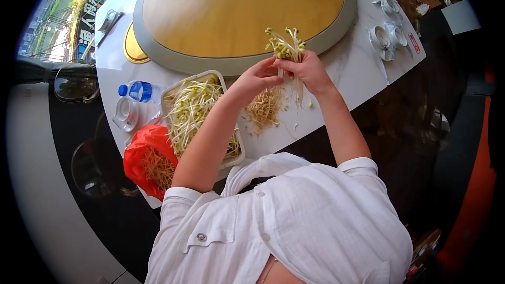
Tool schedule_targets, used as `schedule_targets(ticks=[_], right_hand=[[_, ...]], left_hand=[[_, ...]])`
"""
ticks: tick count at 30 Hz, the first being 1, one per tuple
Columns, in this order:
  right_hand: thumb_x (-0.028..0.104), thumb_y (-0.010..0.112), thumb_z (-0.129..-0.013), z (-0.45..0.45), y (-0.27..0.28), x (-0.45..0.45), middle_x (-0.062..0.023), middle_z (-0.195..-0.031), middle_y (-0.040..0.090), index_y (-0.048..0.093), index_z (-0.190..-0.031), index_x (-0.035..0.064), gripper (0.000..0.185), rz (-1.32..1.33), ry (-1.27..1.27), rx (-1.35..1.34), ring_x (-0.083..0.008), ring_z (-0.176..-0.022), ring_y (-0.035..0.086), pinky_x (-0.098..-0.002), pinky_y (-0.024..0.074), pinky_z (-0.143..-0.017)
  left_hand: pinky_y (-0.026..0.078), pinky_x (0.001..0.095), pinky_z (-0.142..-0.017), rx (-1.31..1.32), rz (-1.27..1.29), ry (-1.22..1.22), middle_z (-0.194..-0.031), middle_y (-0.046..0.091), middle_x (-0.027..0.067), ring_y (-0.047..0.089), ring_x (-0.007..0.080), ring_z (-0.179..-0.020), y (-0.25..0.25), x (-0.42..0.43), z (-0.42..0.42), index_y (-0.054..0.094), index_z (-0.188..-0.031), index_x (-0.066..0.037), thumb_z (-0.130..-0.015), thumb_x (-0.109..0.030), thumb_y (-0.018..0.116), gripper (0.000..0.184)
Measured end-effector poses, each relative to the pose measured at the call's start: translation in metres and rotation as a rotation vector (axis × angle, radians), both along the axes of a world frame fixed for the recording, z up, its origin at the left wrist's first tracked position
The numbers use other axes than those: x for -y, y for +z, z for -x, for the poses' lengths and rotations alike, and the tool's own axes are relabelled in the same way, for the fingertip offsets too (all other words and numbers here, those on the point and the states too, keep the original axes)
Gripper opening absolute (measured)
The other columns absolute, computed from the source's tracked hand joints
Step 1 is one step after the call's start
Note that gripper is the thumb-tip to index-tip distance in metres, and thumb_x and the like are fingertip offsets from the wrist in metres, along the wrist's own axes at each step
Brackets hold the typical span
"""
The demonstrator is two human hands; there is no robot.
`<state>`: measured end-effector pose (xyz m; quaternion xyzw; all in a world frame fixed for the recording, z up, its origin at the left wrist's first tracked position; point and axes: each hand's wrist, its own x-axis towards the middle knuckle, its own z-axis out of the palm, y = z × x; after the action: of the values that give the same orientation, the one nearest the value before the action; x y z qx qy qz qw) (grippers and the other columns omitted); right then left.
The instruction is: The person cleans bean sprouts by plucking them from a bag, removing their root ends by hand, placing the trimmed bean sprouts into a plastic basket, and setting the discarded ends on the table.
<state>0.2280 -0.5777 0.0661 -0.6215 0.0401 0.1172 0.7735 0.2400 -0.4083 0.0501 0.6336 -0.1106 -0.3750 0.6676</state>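
A bunch of bean sprouts [285, 46] with yellow-green heads is gripped in my right hand [311, 75], heads up and pale stems hanging below. My left hand [259, 80] meets it from the left, its fingers curled in at the stems just under the heads. Beneath both hands lies a loose pile of thin brownish root ends [264, 108] on the white table. Left of it, partly behind my left forearm, a cream plastic basket [239, 152] is heaped with more bean sprouts [193, 100].
A red plastic bag [138, 150] of root trimmings stands at the table's near left edge. Beside it are a water bottle [139, 91] and white cups [125, 110]. A gold-topped turntable [236, 16] fills the table's middle. More cups [380, 37] sit at the right.
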Motion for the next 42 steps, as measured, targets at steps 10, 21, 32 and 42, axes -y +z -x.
schedule_targets(ticks=[10, 21, 32, 42], right_hand=[[0.015, 0.060, -0.084, 0.000, -0.001, 0.008, -0.0053, -0.089, 0.061, 0.054, -0.109, -0.0009, 0.030, -0.237, 0.104, -0.110, -0.0106, -0.076, 0.058, -0.0235, 0.0487, -0.067], [0.028, 0.047, -0.092, 0.006, -0.006, -0.008, -0.0074, -0.086, 0.061, 0.056, -0.105, -0.0022, 0.034, -0.336, -0.107, -0.113, -0.0134, -0.074, 0.060, -0.0266, 0.0515, -0.068], [0.036, 0.053, -0.089, 0.020, 0.006, -0.003, -0.0028, -0.081, 0.059, 0.051, -0.117, 0.0052, 0.042, 0.150, 0.196, -0.090, -0.0102, -0.068, 0.053, -0.0277, 0.0464, -0.065], [0.036, 0.063, -0.081, 0.036, 0.024, -0.009, -0.0092, -0.090, 0.059, 0.052, -0.117, 0.0063, 0.048, 0.806, 0.268, 0.415, -0.0190, -0.085, 0.056, -0.0290, 0.0446, -0.076]], left_hand=[[0.050, 0.0390, -0.081, -0.499, 0.462, 0.352, -0.101, 0.056, 0.0119, 0.059, 0.0235, -0.088, -0.002, 0.007, 0.013, 0.049, -0.110, 0.003, -0.091, -0.008, 0.044, 0.023], [0.045, 0.0353, -0.079, -0.600, 0.568, 0.435, -0.100, 0.055, 0.0073, 0.056, 0.0177, -0.091, -0.002, 0.019, 0.024, 0.047, -0.115, -0.001, -0.092, -0.014, 0.046, 0.027], [0.043, 0.0357, -0.087, -0.437, 0.630, 0.144, -0.112, 0.052, 0.0097, 0.053, 0.0179, -0.101, -0.014, 0.005, 0.026, 0.040, -0.123, 0.001, -0.088, -0.010, 0.052, 0.038], [0.047, 0.0292, -0.070, -0.190, 0.278, 0.247, -0.090, 0.058, 0.0062, 0.057, 0.0161, -0.083, -0.010, 0.011, 0.032, 0.053, -0.105, -0.001, -0.085, -0.007, 0.057, 0.021]])
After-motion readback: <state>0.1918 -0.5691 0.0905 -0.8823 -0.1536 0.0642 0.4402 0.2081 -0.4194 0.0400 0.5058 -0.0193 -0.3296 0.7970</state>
